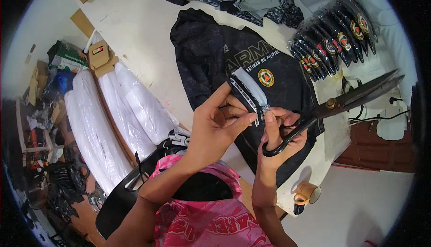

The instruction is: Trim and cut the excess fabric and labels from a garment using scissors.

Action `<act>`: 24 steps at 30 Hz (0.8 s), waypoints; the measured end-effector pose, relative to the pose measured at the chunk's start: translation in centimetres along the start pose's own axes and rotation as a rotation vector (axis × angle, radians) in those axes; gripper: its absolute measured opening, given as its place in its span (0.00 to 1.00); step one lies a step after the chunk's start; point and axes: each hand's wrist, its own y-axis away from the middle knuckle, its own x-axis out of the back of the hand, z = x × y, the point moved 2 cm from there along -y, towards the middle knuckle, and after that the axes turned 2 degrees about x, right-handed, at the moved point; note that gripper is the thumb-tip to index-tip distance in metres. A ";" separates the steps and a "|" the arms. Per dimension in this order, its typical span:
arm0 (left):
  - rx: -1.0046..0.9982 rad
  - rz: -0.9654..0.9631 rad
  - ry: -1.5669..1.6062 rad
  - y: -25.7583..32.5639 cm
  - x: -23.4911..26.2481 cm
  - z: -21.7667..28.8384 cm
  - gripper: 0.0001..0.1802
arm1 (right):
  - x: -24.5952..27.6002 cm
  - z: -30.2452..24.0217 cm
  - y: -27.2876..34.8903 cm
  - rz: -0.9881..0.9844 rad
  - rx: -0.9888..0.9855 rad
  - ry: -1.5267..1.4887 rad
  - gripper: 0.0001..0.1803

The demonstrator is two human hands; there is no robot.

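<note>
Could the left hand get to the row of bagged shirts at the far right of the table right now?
Probably not straight away. The left hand is pinching a grey strip over the black jersey, and the bagged shirts lie beyond the right hand with its big scissors.

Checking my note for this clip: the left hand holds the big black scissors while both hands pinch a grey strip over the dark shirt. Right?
Not quite. In the head view the scissors hang from the right hand, not the left hand. Both hands do pinch the grey strip over the dark shirt.
</note>
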 end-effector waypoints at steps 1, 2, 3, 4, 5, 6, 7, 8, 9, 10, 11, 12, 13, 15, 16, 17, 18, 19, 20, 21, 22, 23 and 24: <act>0.026 0.014 0.030 0.0 0.0 -0.1 0.32 | 0.0 0.0 0.0 0.010 0.007 -0.005 0.17; 0.025 0.018 0.033 0.0 0.0 -0.1 0.32 | 0.0 0.0 0.0 0.025 0.002 -0.011 0.17; 0.006 0.014 0.022 0.0 0.1 0.0 0.32 | 0.0 -0.1 -0.1 0.014 0.011 -0.010 0.17; 0.005 0.020 0.009 -0.1 0.2 0.0 0.32 | -0.1 -0.2 -0.1 0.012 -0.002 -0.048 0.17; -0.015 0.014 0.012 -0.1 0.2 0.0 0.32 | -0.1 -0.2 -0.1 0.015 -0.014 -0.084 0.17; -0.021 0.019 0.024 -0.1 0.3 0.0 0.31 | -0.2 -0.2 -0.2 0.006 -0.015 -0.088 0.17; -0.022 0.022 0.030 -0.1 0.4 0.0 0.31 | -0.3 -0.2 -0.2 -0.006 -0.021 -0.109 0.17; -0.030 0.027 0.036 -0.1 0.4 0.1 0.31 | -0.4 -0.2 -0.2 -0.007 -0.030 -0.129 0.17; -0.035 0.039 0.051 -0.2 0.5 0.1 0.29 | -0.5 -0.2 -0.1 -0.022 -0.025 -0.131 0.17; -0.040 0.051 0.066 -0.3 0.6 0.1 0.28 | -0.5 -0.2 0.1 -0.032 -0.029 -0.124 0.16; -0.044 0.053 0.068 -0.4 0.7 0.2 0.28 | -0.3 -0.1 0.4 -0.034 -0.050 -0.113 0.15; -0.066 0.056 0.098 -0.6 0.9 0.3 0.26 | -0.1 -0.2 0.6 -0.048 -0.030 -0.118 0.15; -0.077 0.065 0.122 -0.8 1.1 0.5 0.25 | 0.3 -0.2 0.9 -0.075 -0.073 -0.086 0.16; -0.110 0.071 0.135 -1.3 1.5 1.1 0.24 | 1.5 -0.2 1.1 -0.106 -0.113 -0.059 0.16; -0.096 0.095 0.127 -1.6 1.7 1.4 0.23 | 2.2 -0.3 0.8 -0.175 -0.002 0.137 0.18; -0.136 0.089 0.143 -1.8 1.9 1.9 0.23 | 2.9 -0.3 0.5 -0.226 0.108 0.307 0.20; -0.140 0.095 0.127 -1.9 2.1 2.4 0.23 | 3.9 -0.2 0.3 -0.207 0.065 0.402 0.25; -0.126 0.109 0.104 -2.0 2.3 2.8 0.23 | 4.7 -0.3 0.1 -0.228 0.073 0.398 0.25; -0.143 0.085 0.090 -2.2 2.4 3.3 0.23 | 5.4 -0.4 -0.2 -0.313 0.108 0.527 0.27; -0.156 0.080 0.100 -2.4 2.3 3.7 0.23 | 6.1 -0.6 -0.5 -0.383 0.156 0.619 0.29; -0.179 0.087 0.111 -2.5 2.3 4.1 0.23 | 6.6 -0.9 -0.6 -0.419 0.193 0.708 0.32; -0.219 0.080 0.136 -2.6 2.1 4.5 0.23 | 7.1 -1.1 -0.8 -0.432 0.185 0.752 0.32; -0.223 0.107 0.137 -2.7 1.9 4.7 0.21 | 7.4 -1.6 -0.9 -0.468 0.265 0.840 0.33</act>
